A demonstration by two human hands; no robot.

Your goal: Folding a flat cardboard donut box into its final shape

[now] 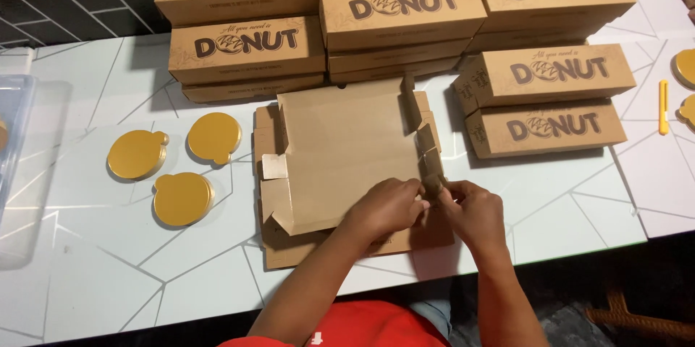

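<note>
Brown flat cardboard box blank [340, 151] lies half-folded on table.

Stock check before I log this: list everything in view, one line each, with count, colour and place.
Flat cardboard blank: one, brown, table centre, on more flat blanks.
Assembled boxes: at least nine in view, brown with dark print, stacked along the back of the table.
Round cake boards: three, gold, left of the blank; more at the right edge.
Plastic container: one, clear, far left.
Small cutter-like tool: one, yellow, far right.
Table: one, white with grey lines.
Left hand: grip on the blank's right flap.
Right hand: pinching the same flap.
</note>
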